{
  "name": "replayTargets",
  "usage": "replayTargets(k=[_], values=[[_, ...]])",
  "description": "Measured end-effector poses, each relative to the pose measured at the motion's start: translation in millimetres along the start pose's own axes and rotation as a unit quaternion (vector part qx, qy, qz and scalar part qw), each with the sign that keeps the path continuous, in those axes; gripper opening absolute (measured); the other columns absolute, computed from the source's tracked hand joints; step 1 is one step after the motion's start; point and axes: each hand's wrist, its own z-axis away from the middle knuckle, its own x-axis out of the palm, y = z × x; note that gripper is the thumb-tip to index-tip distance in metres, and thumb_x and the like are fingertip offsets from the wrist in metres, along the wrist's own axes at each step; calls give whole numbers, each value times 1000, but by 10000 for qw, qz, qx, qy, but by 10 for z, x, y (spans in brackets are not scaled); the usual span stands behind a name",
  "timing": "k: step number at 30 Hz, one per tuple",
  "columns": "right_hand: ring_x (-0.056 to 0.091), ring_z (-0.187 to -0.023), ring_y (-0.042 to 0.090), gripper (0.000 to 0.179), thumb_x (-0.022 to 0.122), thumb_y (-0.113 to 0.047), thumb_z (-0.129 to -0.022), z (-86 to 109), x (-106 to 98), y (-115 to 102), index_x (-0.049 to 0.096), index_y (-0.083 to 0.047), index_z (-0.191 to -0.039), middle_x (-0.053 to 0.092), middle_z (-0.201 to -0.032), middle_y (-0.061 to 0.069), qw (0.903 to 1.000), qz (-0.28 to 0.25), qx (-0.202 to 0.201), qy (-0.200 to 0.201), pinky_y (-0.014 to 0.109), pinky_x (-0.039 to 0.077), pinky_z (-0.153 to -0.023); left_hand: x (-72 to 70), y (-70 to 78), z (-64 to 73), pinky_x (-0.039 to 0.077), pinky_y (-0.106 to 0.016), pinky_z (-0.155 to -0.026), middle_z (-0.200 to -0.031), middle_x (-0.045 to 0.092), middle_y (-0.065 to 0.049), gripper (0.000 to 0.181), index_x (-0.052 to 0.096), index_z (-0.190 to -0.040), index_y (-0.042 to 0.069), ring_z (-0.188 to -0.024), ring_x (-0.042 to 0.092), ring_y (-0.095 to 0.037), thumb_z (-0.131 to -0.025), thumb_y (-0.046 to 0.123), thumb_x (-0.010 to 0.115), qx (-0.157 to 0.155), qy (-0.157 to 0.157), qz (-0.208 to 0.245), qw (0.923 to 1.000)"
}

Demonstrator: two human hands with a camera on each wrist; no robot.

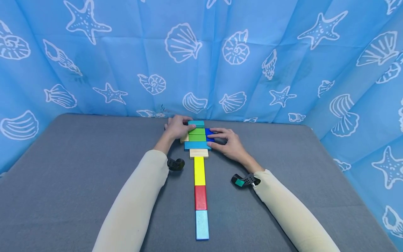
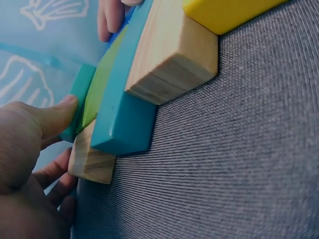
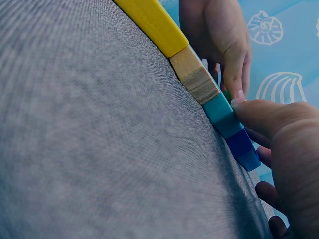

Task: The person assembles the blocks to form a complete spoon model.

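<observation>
My left hand (image 1: 178,128) reaches the far end of a flat layout of wooden blocks. Its thumb and index finger pinch the left end of a teal block (image 1: 197,124). Just nearer lie two green blocks (image 1: 197,138), with a plain wood block (image 2: 92,162) on their left, partly hidden by that hand. On their right is a dark blue block (image 1: 209,132), where the fingers of my right hand (image 1: 231,145) rest. The right thumb touches the right end of a wide blue block (image 1: 196,146) lying crosswise.
Toward me, a second plain wood block (image 1: 199,153) adjoins the blue one. From it a yellow (image 1: 199,170), a red (image 1: 200,197) and a light blue block (image 1: 202,224) run in line. All lie on a grey cloth-covered table (image 1: 78,189); a blue shell-patterned curtain (image 1: 132,63) hangs behind.
</observation>
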Motion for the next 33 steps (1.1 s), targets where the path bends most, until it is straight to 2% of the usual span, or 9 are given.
replayTargets(k=[7,17,28,33], values=[[42,-133,31,37,76,-27,-93,3,-12,-11,73,-10,-125,57,-145,7,10000,-32,10,-20,59,25,-110,28,-20,-14,22,-56,-108,-138,53,-12,43,63,-140,17,-127,34,-37,-103,37,60,18,-32,-202,9998],[43,-132,31,36,76,-27,-93,-4,-11,-15,74,-10,-124,57,-144,7,10000,-16,-17,1,59,24,-110,37,-26,-30,20,-56,-108,-144,42,-16,45,61,-142,18,-130,28,-38,-103,39,56,-60,-181,-403,9990],[43,-132,31,35,76,-26,-93,-7,-8,-10,74,-9,-124,57,-144,7,10000,-16,-6,17,59,24,-110,40,-36,-23,20,-56,-106,-146,38,-16,44,61,-142,19,-129,26,-38,-101,33,52,-96,-214,-311,9992],[43,-133,31,36,76,-27,-93,2,-7,-13,74,-10,-124,57,-144,7,10000,19,-22,2,59,24,-110,25,-55,-4,19,-56,-108,-147,42,-15,46,57,-146,20,-131,27,-37,-103,35,52,-23,-167,-82,9998]])
